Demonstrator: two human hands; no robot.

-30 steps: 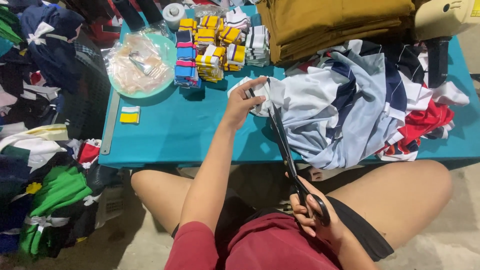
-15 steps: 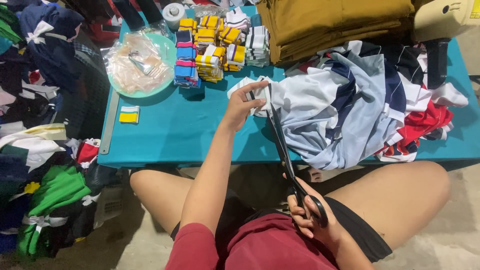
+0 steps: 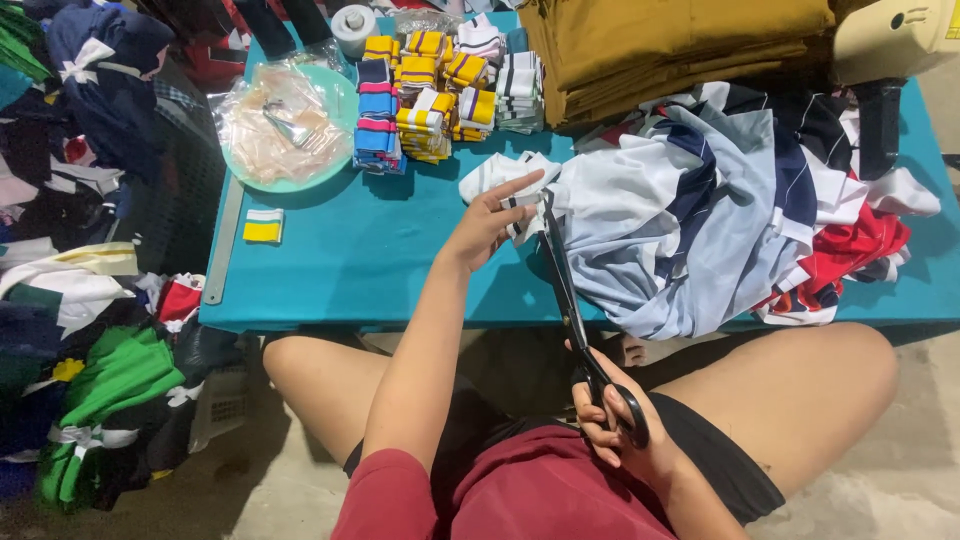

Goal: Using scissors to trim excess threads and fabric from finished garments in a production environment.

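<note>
A: How many things are in the hands?

B: Two. The right hand (image 3: pixel 615 425) grips one pair of long black scissors (image 3: pixel 575 320), its fingers (image 3: pixel 590 435) closed through the loop handles down by the lap. The left hand (image 3: pixel 490 220) pinches one striped white fabric piece (image 3: pixel 500 175) on the teal table (image 3: pixel 380 270), thumb and fingers closed narrow on its edge, the forefinger stretched out along it. The scissor tips reach up to that same piece, just beside the left fingers.

A: And the rest, counted?

B: One round green plate (image 3: pixel 335 95) with a clear plastic bag (image 3: pixel 275 125) on it, one small yellow-and-white band (image 3: pixel 263 226) lying alone, one metal ruler (image 3: pixel 222 240) along the table's left edge, one white spool (image 3: pixel 352 25) at the back. The folded striped bands (image 3: pixel 430 95) stand in roughly six stacks; I cannot count single bands.

A: What is hard to make out?

B: What lies inside the bag is blurred. The heap of white, navy and red garments (image 3: pixel 720 210) overlaps itself, so its number is unclear. The mustard cloth stack (image 3: pixel 670 45) and a cream machine (image 3: pixel 900 35) are cut off at the top edge.

A: Anything crowding the cut?

B: The garment heap touches the scissor blades on the right. More clothes pile (image 3: pixel 80 300) on the floor to the left.
</note>
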